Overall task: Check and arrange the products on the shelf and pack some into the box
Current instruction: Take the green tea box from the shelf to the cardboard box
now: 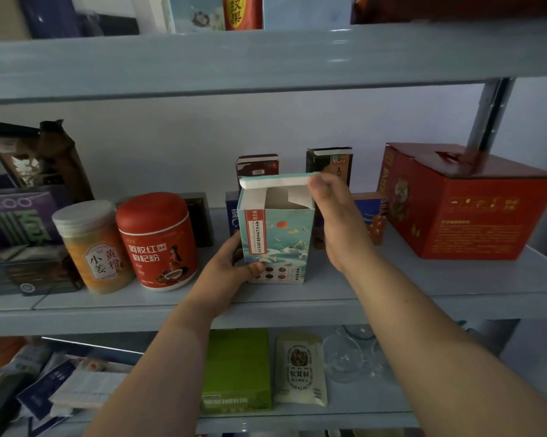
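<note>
- A teal box [278,234] with a printed landscape and a red label strip stood upright on the middle shelf [423,298], near its front edge and roughly at the centre of the view.
- The left hand [231,266] gripped the box low on its left side, the thumb curled across the front panel and the other fingers hidden behind the box.
- The right hand [338,216] pinched the right end of the lid flap [275,181] between thumb and fingertips, holding it raised so that the top of the box stood open and its pale inner side flaps showed.
- Left of the box stood a red jar [157,241], with a yellow jar [92,247] just beside it.
- Behind the box were two small dark cartons [257,167] against the wall and a blue carton [233,216], partly hidden.
- A large red carton [464,203] sat at the right end of the same shelf, well apart from the hands.
- On the shelf below lay a green box [236,370], a pale pouch [300,370] just beside it, and clear glass cups [344,357] to the right.
</note>
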